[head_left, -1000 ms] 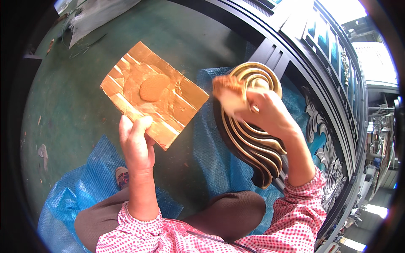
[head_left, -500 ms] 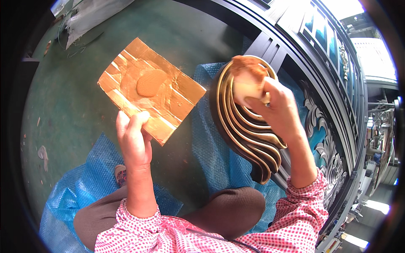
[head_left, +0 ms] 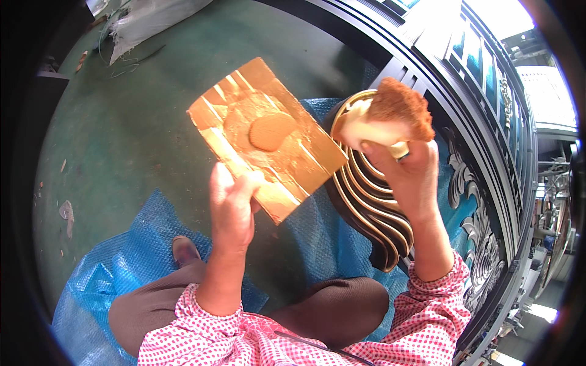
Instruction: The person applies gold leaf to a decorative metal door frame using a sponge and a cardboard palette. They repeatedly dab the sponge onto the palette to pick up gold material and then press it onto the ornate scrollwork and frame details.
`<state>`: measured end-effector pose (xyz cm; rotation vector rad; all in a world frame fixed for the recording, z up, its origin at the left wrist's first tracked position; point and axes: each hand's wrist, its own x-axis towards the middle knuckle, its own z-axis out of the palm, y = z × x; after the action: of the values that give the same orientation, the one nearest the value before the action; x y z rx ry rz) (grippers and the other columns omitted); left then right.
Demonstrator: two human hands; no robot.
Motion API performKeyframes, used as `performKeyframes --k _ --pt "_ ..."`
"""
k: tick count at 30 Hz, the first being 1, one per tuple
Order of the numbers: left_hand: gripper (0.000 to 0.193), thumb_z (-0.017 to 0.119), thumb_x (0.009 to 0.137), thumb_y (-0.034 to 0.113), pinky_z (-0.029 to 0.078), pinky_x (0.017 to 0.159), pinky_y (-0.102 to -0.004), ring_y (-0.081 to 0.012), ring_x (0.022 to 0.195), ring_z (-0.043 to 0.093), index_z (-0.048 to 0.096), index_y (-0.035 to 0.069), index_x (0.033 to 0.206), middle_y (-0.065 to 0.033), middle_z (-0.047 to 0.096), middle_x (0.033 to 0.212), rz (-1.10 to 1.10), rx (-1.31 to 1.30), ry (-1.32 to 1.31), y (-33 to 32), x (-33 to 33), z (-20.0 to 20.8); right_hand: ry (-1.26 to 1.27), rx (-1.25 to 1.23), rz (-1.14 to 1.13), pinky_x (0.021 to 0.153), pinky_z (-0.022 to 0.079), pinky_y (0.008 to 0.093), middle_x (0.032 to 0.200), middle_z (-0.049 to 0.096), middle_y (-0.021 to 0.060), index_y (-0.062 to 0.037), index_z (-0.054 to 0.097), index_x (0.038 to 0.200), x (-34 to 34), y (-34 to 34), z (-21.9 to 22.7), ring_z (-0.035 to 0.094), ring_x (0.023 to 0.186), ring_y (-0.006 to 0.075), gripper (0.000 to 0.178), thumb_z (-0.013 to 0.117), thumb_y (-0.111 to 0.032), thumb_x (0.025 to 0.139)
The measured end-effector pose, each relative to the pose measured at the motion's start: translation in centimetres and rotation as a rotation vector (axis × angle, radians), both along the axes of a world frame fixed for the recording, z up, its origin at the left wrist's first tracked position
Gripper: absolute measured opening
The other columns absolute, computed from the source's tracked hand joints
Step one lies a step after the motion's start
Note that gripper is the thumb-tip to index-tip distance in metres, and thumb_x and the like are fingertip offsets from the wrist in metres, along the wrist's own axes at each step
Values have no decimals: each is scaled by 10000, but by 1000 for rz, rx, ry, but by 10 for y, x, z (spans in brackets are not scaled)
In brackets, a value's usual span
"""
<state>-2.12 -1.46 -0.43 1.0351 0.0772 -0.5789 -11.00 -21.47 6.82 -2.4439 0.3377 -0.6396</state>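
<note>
My left hand is closed on the near edge of a piece of gold-coated cardboard, with a rounded patch of gold-brown paint at its middle. In my right hand is a cream sponge with a rough reddish-brown side turned up and to the right. Behind and below the sponge lies a dark curved carved ornament with gold-edged ridges. The sponge hides part of the ornament's upper end; whether they touch I cannot tell. The cardboard's right corner overlaps the ornament's left side in view.
Blue bubble wrap lies under the ornament, with another sheet by my leg. Along the right runs a dark framed panel with silver scrollwork. A whitish plastic sheet lies on the green floor at far left.
The cardboard has moved right, nearer the ornament. My right hand has turned the sponge, so its brown side now faces up and right. Both hands keep their hold.
</note>
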Motion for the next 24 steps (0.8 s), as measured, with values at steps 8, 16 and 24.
performKeyframes --k 8,16,24 --pt "232 550 793 38 486 589 -226 -77 722 535 447 21 1001 -49 526 903 -86 17 38 -2 -11 10 18 -49 61 710 418 380 792 550 131 -3 570 879 24 11 -6 541 785 310 281 717 -171 708" --pt "225 545 804 32 475 589 -213 -71 703 528 445 20 1005 -40 525 883 -93 14 25 -1 -11 4 113 -175 110 658 396 389 708 508 111 -24 494 726 19 9 -3 526 715 312 292 723 -198 672" --pt "208 543 804 10 487 585 -225 -75 682 546 447 42 985 -21 526 825 -70 5 -24 -3 -8 -2 88 -300 75 688 411 376 692 523 91 -57 487 683 3 -2 4 549 730 287 261 718 -172 643"
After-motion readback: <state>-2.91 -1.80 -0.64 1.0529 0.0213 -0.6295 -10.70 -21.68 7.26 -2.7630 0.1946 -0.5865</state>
